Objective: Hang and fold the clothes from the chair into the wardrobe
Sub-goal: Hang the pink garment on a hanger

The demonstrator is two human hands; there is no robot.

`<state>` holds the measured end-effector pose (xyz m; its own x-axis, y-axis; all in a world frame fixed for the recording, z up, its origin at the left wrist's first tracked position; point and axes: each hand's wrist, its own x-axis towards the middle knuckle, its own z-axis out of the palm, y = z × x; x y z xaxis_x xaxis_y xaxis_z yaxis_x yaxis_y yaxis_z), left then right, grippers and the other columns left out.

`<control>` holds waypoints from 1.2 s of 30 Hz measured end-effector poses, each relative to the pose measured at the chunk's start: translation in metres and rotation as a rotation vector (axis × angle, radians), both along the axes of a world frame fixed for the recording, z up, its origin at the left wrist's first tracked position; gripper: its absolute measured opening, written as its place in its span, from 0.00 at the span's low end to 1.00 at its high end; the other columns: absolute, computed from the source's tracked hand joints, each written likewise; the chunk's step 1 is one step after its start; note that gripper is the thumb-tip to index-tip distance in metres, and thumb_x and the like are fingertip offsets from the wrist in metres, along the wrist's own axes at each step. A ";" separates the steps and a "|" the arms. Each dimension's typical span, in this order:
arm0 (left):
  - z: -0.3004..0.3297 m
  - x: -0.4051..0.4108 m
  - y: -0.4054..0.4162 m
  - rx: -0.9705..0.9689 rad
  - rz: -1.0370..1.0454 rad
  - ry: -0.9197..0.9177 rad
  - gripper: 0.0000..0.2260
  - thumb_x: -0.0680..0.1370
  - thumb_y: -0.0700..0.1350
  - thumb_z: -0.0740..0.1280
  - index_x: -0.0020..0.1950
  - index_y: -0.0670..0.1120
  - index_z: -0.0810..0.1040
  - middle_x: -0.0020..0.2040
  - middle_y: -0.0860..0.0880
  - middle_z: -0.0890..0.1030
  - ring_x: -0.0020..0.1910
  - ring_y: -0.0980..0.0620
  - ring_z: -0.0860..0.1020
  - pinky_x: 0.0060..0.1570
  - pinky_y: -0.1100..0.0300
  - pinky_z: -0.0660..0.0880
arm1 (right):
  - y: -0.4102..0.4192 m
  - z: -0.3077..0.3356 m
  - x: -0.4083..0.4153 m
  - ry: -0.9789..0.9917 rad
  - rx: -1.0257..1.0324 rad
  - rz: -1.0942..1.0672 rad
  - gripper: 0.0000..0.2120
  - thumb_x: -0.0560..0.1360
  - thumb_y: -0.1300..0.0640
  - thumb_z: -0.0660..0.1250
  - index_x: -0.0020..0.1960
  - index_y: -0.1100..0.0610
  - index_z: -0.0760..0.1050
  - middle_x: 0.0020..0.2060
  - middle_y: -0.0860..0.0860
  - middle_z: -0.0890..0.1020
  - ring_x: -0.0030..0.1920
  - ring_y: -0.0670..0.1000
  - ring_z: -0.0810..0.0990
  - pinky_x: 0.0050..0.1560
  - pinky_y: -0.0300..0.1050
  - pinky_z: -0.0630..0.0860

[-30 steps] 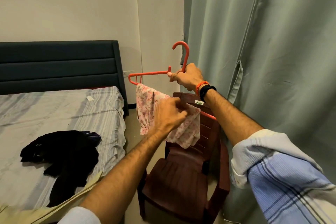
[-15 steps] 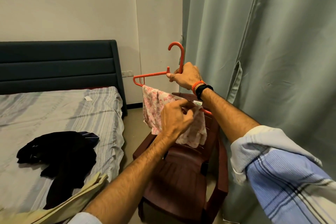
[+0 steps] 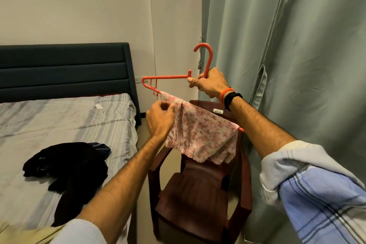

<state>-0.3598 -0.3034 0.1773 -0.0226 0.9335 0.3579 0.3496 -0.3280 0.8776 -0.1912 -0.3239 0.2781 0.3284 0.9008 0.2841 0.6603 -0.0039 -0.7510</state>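
Note:
An orange plastic hanger is held up over a dark red plastic chair. My right hand grips the hanger at the base of its hook. A pink floral garment lies draped over the hanger's lower bar and hangs down in front of the chair back. My left hand pinches the garment's left upper edge near the bar. The chair seat below holds nothing.
A bed with a striped grey sheet and dark headboard stands at the left; dark clothes lie on it, and a beige cloth at its near corner. A grey-green curtain fills the right side.
My left hand has moved left along the lower bar, and the floral garment is now spread wider across it. The hanger has risen slightly.

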 end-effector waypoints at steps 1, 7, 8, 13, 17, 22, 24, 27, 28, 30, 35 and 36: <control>0.002 -0.006 0.006 -0.023 0.054 -0.014 0.12 0.78 0.51 0.70 0.56 0.45 0.80 0.50 0.49 0.83 0.47 0.54 0.80 0.41 0.65 0.72 | 0.000 0.000 0.001 -0.003 -0.005 0.008 0.15 0.74 0.45 0.72 0.47 0.57 0.85 0.34 0.49 0.79 0.36 0.48 0.77 0.29 0.38 0.73; 0.007 -0.021 0.027 -0.075 0.147 0.016 0.15 0.77 0.54 0.70 0.56 0.45 0.81 0.53 0.46 0.83 0.47 0.53 0.78 0.46 0.58 0.74 | -0.001 0.004 0.000 0.018 -0.032 0.048 0.16 0.74 0.46 0.72 0.48 0.59 0.85 0.34 0.50 0.78 0.32 0.48 0.73 0.22 0.33 0.68; 0.006 -0.022 0.028 -0.074 0.145 0.024 0.16 0.77 0.55 0.70 0.56 0.45 0.82 0.53 0.47 0.84 0.49 0.52 0.79 0.47 0.58 0.75 | -0.001 0.004 -0.002 0.025 -0.033 0.056 0.17 0.75 0.46 0.72 0.49 0.60 0.85 0.34 0.50 0.77 0.31 0.47 0.72 0.20 0.32 0.66; 0.005 -0.023 0.031 -0.024 0.138 -0.007 0.14 0.77 0.53 0.70 0.57 0.46 0.83 0.52 0.46 0.84 0.50 0.50 0.81 0.49 0.56 0.77 | -0.002 0.004 -0.004 0.038 -0.041 0.090 0.17 0.75 0.46 0.72 0.50 0.61 0.85 0.33 0.51 0.76 0.28 0.46 0.69 0.19 0.32 0.64; 0.007 -0.021 0.033 -0.023 0.111 0.011 0.12 0.80 0.49 0.67 0.55 0.43 0.82 0.50 0.46 0.83 0.47 0.51 0.79 0.48 0.57 0.77 | -0.002 0.005 -0.004 0.036 -0.050 0.106 0.17 0.75 0.46 0.71 0.49 0.60 0.85 0.33 0.51 0.77 0.29 0.46 0.69 0.20 0.32 0.65; 0.008 -0.021 0.034 -0.009 0.075 -0.020 0.10 0.81 0.48 0.66 0.52 0.42 0.81 0.45 0.49 0.80 0.45 0.51 0.78 0.47 0.56 0.77 | 0.001 0.002 0.000 -0.003 -0.056 0.100 0.16 0.74 0.47 0.72 0.48 0.60 0.85 0.37 0.54 0.80 0.35 0.49 0.75 0.23 0.33 0.68; 0.007 -0.022 0.037 -0.031 0.068 -0.081 0.10 0.81 0.48 0.65 0.51 0.42 0.80 0.43 0.48 0.80 0.44 0.49 0.80 0.47 0.54 0.79 | 0.000 0.001 0.003 -0.013 -0.079 0.104 0.15 0.74 0.48 0.73 0.48 0.61 0.85 0.36 0.52 0.80 0.34 0.47 0.74 0.22 0.30 0.67; 0.004 -0.024 0.043 -0.142 0.155 -0.104 0.11 0.82 0.49 0.61 0.51 0.43 0.77 0.44 0.45 0.79 0.44 0.47 0.79 0.47 0.53 0.79 | -0.001 -0.001 0.006 0.000 -0.090 0.118 0.15 0.74 0.48 0.73 0.48 0.60 0.85 0.39 0.55 0.82 0.38 0.50 0.79 0.25 0.32 0.70; 0.000 -0.025 0.045 -0.188 0.181 -0.033 0.11 0.82 0.49 0.61 0.49 0.44 0.77 0.44 0.45 0.79 0.44 0.47 0.79 0.46 0.53 0.78 | -0.001 -0.002 0.007 0.007 -0.081 0.116 0.15 0.73 0.47 0.73 0.47 0.60 0.86 0.41 0.56 0.83 0.42 0.53 0.81 0.29 0.35 0.73; -0.006 -0.027 0.047 -0.267 0.150 0.096 0.13 0.82 0.51 0.61 0.43 0.45 0.76 0.41 0.44 0.78 0.41 0.46 0.78 0.46 0.52 0.78 | 0.000 -0.001 0.008 0.013 -0.069 0.106 0.15 0.73 0.47 0.74 0.46 0.59 0.86 0.43 0.58 0.84 0.46 0.56 0.82 0.33 0.39 0.76; -0.011 -0.026 0.047 -0.234 0.069 0.056 0.13 0.80 0.54 0.65 0.54 0.45 0.78 0.47 0.46 0.82 0.46 0.46 0.81 0.51 0.48 0.81 | -0.002 -0.003 0.007 -0.019 -0.095 0.124 0.15 0.74 0.48 0.73 0.48 0.61 0.85 0.41 0.56 0.83 0.43 0.53 0.80 0.32 0.37 0.72; -0.010 -0.026 0.047 -0.227 0.052 0.041 0.14 0.80 0.54 0.66 0.58 0.45 0.77 0.49 0.47 0.81 0.48 0.46 0.81 0.52 0.47 0.81 | -0.002 -0.004 0.007 -0.018 -0.096 0.123 0.15 0.74 0.48 0.73 0.48 0.61 0.85 0.41 0.56 0.83 0.43 0.53 0.80 0.33 0.38 0.73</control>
